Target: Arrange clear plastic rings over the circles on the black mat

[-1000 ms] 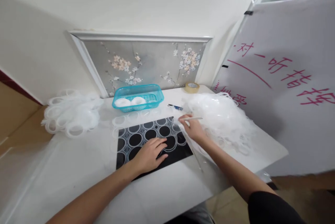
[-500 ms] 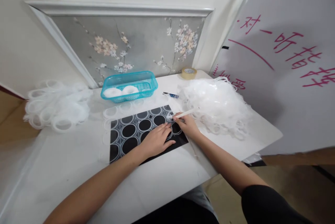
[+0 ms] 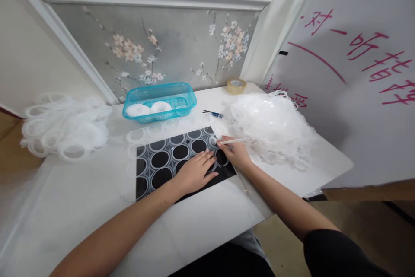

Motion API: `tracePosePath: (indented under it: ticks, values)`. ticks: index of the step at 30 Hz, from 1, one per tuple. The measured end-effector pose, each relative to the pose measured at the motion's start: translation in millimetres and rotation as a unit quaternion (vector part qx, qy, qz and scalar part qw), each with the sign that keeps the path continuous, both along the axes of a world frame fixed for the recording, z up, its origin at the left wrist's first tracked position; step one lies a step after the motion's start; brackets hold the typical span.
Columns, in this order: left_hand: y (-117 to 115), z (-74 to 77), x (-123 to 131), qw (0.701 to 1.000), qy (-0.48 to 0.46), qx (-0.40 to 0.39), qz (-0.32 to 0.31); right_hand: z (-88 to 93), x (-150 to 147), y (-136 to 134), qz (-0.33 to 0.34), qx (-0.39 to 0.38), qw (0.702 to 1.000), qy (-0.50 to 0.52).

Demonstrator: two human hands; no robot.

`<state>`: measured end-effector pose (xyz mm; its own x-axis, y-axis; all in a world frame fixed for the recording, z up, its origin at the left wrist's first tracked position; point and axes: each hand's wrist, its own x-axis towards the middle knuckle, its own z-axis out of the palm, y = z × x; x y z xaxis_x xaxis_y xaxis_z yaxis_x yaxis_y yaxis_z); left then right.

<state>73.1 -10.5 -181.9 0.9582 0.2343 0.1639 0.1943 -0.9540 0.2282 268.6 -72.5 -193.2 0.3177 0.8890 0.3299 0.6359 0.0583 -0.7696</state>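
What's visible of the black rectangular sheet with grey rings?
The black rectangular sheet with grey rings looks smooth and glossy; material unclear. It lies flat, angled, on the white table. Grey rings outline rows of black circles. The left hand rests on it; the right hand is at its right edge, contact unclear.

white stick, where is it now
In the head view, right of centre, the white stick is in the right hand, between the black patterned sheet and the pile of white rings.
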Motion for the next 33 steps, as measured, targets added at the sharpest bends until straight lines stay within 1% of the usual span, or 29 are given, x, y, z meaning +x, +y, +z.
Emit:
tracePosePath:
  ticks: [2, 6, 12, 16, 21, 24, 26, 27, 29, 30, 31, 32, 33]
  values:
    - [0, -0.2, 0, 1.0, 0.002, 0.005, 0.0, -1.8, 0, -1, 0.012, -0.019, 0.999, 0.024]
    - [-1, 0.2, 0, 1.0, 0.006, 0.01, 0.0, -4.1, 0, 0, 0.009, -0.035, 0.998, 0.049]
    - [-1, -1.1, 1, 1.0, 0.006, 0.022, -0.002, -5.8, 2, 1, 0.013, -0.028, 0.999, 0.038]
    - [0, -2.3, 1, 1.0, 0.007, 0.03, -0.006, -4.5, 1, 0, 0.023, -0.03, 0.999, 0.019]
    - [2, -4.6, 0, 0.999, -0.001, 0.036, -0.006, -3.0, 2, 1, 0.019, -0.029, 0.999, 0.008]
    - [2, -4.5, 1, 0.999, -0.005, 0.032, -0.006, -2.3, 1, -2, 0.024, -0.03, 0.998, -0.041]
    - [1, -3.1, 2, 1.0, -0.007, 0.026, -0.007, -1.7, -4, -5, 0.045, -0.035, 0.991, -0.122]
    - [0, -2.1, 2, 1.0, -0.01, 0.023, -0.009, -0.9, -8, -6, 0.057, -0.041, 0.982, -0.173]
    - [-3, 0.4, 2, 1.0, -0.013, 0.02, -0.009, 3.6, -11, -3, 0.058, -0.053, 0.961, -0.267]
    - [-4, 1.7, 0, 1.0, -0.013, 0.018, -0.007, 9.0, -10, 1, 0.042, -0.055, 0.952, -0.297]
    - [-6, 2.9, -1, 1.0, -0.012, 0.015, -0.003, 17.5, -5, 6, 0.014, -0.051, 0.948, -0.313]
    - [-7, 3.9, -3, 1.0, -0.009, 0.011, 0.001, 30.0, 3, 12, -0.022, -0.043, 0.946, -0.319]
    - [-7, 4.6, -5, 1.0, -0.006, 0.006, 0.003, 46.5, 15, 18, -0.064, -0.031, 0.945, -0.319]
